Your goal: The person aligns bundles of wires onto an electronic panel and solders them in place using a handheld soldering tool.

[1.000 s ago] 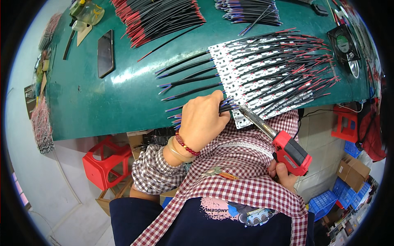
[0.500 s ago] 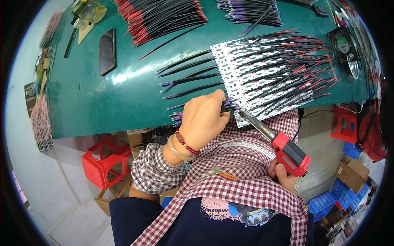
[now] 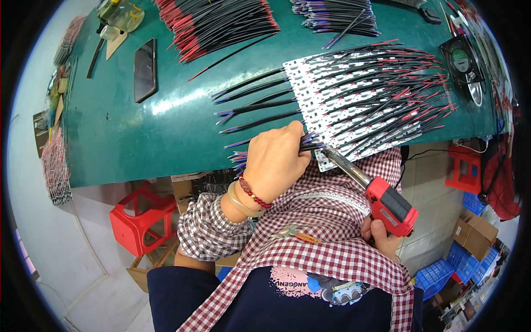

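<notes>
My left hand (image 3: 276,160) is closed around a bunch of black wires (image 3: 239,157) with blue ends, which stick out on both sides of the fist. It is at the lower left corner of a white circuit board panel (image 3: 305,99). Rows of black and red wires (image 3: 381,91) lie across that panel. In my right hand (image 3: 381,238) is a red and black soldering gun (image 3: 390,207), gripped low at its handle. Its metal barrel points up and left, and the tip is by the panel edge, close to the held wire ends. Exact contact there is too small to tell.
Bundles of red-ended wires (image 3: 221,25) and blue-ended wires (image 3: 337,16) lie at the back of the green table (image 3: 110,144). A phone (image 3: 145,71) rests at left, a small black fan (image 3: 462,60) at right. Red stools (image 3: 141,218) and blue crates (image 3: 434,276) stand below.
Almost nothing differs. The soldering gun's body has shifted very slightly, and my left hand keeps its place with the wires.
</notes>
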Demonstrator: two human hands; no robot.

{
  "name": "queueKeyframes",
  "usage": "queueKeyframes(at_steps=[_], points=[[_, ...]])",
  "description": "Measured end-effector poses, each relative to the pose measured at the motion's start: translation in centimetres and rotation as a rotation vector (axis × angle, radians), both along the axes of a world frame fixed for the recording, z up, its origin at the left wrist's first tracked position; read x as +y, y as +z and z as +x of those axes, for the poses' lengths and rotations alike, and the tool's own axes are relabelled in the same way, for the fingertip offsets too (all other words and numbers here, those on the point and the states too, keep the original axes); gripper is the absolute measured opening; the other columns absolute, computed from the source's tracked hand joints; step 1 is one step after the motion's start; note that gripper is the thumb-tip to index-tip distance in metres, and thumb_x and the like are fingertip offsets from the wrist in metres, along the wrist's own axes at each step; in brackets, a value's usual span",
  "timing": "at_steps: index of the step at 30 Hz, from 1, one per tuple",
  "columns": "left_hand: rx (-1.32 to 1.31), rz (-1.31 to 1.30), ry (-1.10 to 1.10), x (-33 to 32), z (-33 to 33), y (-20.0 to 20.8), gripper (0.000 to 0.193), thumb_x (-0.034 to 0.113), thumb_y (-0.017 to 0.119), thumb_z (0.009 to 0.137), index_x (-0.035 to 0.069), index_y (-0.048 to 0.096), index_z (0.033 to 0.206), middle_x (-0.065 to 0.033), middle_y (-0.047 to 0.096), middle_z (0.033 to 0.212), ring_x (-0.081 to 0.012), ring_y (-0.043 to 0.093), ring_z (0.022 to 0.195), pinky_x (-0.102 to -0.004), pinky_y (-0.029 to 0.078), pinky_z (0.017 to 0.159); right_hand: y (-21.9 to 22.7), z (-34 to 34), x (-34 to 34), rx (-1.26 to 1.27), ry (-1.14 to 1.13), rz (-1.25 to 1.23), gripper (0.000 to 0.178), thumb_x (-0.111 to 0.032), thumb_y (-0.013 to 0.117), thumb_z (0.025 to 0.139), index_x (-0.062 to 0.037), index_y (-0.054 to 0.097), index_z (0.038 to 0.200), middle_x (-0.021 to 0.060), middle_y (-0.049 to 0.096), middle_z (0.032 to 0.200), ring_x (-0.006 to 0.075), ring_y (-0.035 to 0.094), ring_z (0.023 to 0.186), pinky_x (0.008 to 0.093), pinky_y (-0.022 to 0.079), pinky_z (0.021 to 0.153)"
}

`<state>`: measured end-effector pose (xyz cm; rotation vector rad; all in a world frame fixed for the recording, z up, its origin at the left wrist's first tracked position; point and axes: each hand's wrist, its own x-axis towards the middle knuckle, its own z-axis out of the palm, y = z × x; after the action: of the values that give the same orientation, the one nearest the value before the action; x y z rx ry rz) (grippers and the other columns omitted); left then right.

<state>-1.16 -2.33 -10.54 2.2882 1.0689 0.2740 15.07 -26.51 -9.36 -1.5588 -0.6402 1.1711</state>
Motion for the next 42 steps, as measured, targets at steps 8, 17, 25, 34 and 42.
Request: queueKeyframes(at_steps=[8,17,25,34,42], points=[[0.034,0.009,-0.009,0.0,0.3,0.2,0.021,0.014,0.069,0.071,0.001,0.056,0.082,-0.0164,0.061,0.064,-0.0369,0.061,0.064,-0.0450,0.047,0.058,-0.2,0.0,0.0,0.040,-0.055,0.047,0.026,-0.019,0.062,0.091,0.0016,0.057,0.106,0.0057,0.060,0.076,0.0101,0.054,0.063,0.0254,0.045,0.057],[0.039,-0.003,-0.009,0.1,0.1,0.3,0.021,0.013,0.069,0.072,0.001,0.056,0.082,-0.0165,0.062,0.065,-0.0367,0.062,0.066,-0.0448,0.047,0.059,-0.2,-0.1,0.1,0.007,-0.065,-0.004,0.026,-0.019,0.063,0.091,0.0022,0.057,0.104,0.0069,0.060,0.075,0.0110,0.055,0.062,0.0258,0.046,0.056],[-0.029,-0.033,-0.096,0.5,-0.4,0.7,0.020,0.010,0.066,0.077,-0.001,0.051,0.085,-0.0200,0.061,0.078,-0.0394,0.060,0.075,-0.0450,0.046,0.062,0.0,0.1,-0.4,0.030,-0.229,0.060,0.042,-0.029,0.066,0.089,0.0037,0.051,0.110,0.0105,0.058,0.073,0.0130,0.051,0.056,0.0265,0.043,0.050],[-0.320,-0.001,0.034,0.0,-1.2,0.1,0.021,-0.002,0.062,0.078,-0.003,0.048,0.094,-0.0195,0.056,0.079,-0.0394,0.058,0.073,-0.0398,0.046,0.066,0.2,0.4,-0.4,0.045,-0.202,0.074,0.041,-0.030,0.066,0.088,0.0047,0.053,0.105,0.0102,0.058,0.072,0.0130,0.051,0.055,0.0265,0.043,0.051],[-0.274,-0.232,0.095,-1.0,-1.5,0.9,0.018,0.002,0.069,0.075,-0.001,0.059,0.090,-0.0123,0.062,0.072,-0.0217,0.061,0.062,-0.0305,0.046,0.056,0.0,0.4,-0.8,-0.068,-0.210,0.039,0.063,-0.047,0.066,0.086,0.0049,0.049,0.117,0.0069,0.052,0.060,0.0128,0.046,0.045,0.0269,0.038,0.043]])
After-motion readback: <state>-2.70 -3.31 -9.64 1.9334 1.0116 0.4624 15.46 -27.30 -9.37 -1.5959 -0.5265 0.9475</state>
